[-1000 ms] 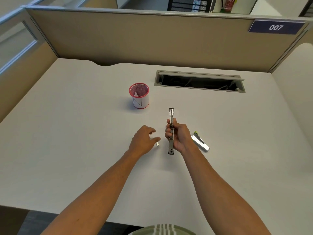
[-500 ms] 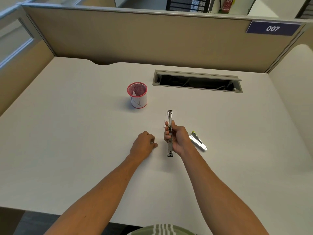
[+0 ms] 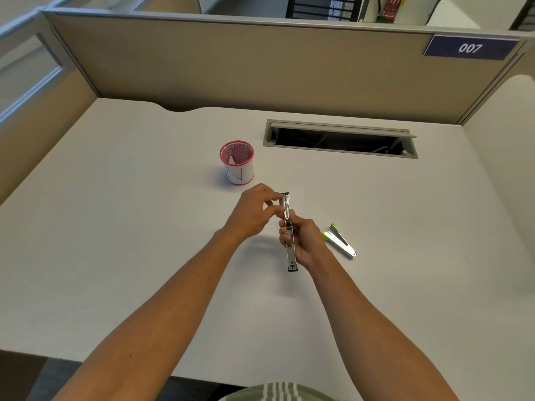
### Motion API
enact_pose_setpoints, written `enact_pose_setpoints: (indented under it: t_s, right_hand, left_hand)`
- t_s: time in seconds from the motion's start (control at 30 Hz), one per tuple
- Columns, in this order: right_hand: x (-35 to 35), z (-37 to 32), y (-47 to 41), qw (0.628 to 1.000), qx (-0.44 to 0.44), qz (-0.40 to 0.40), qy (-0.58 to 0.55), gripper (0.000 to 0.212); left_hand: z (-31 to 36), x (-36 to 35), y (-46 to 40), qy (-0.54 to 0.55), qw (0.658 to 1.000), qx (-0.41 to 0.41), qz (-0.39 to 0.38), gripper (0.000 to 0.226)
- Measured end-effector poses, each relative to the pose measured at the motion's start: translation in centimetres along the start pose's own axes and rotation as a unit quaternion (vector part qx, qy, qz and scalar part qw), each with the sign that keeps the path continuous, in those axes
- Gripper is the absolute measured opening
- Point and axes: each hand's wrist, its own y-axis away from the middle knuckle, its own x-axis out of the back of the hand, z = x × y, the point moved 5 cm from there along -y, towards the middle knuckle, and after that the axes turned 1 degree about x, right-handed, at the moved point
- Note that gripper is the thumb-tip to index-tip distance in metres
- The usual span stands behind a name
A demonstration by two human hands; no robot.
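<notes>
Staple rail (image 3: 290, 254) points straight away, right hand (image 3: 307, 241) fingers wrapping it, left hand (image 3: 254, 213) pinching its tip.

Shiny metal stapler rail (image 3: 289, 250), red wire-mesh cup (image 3: 237, 162), smooth matt white desk (image 3: 115, 227).

Right hand (image 3: 304, 241) wraps the metal rail (image 3: 290, 256), so the rail's middle is hidden under the fingers. At its twelve o'clock end the left hand (image 3: 254, 212) pinches in close, but whatever sits between those fingertips is too small to tell. At three o'clock, the green stapler top (image 3: 341, 241) loses one tip behind the right hand. Both forearms run off at six o'clock.
</notes>
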Motion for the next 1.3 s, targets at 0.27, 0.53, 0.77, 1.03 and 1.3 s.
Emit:
enact_pose_setpoints:
  t_s: [0.27,0.53,0.77,1.03,1.3]
  right_hand:
    - [-0.4,-0.3,0.2,1.0,-0.004,-0.013,0.006,0.023]
    - [-0.6,-0.2,0.4,1.0,-0.014,-0.012,-0.009,0.022]
    - [-0.4,0.0,0.5,1.0,-0.02,-0.015,-0.017,0.02]
    - [-0.1,0.0,0.5,0.999,-0.025,-0.015,-0.02,0.022]
    - [-0.1,0.3,0.3,0.999,-0.04,-0.013,-0.007,0.022]
  left_hand:
    - [0.9,-0.4,-0.8,-0.034,0.997,0.023,-0.06,0.03]
    - [1.2,-0.6,-0.8,-0.05,0.995,0.049,-0.065,0.031]
    - [1.0,-1.0,-0.8,-0.05,0.994,0.058,-0.078,0.025]
    - [-0.2,-1.1,-0.9,0.012,0.994,0.089,-0.068,0.047]
    - [-2.0,-2.2,0.1,0.21,0.941,0.228,-0.133,0.068]
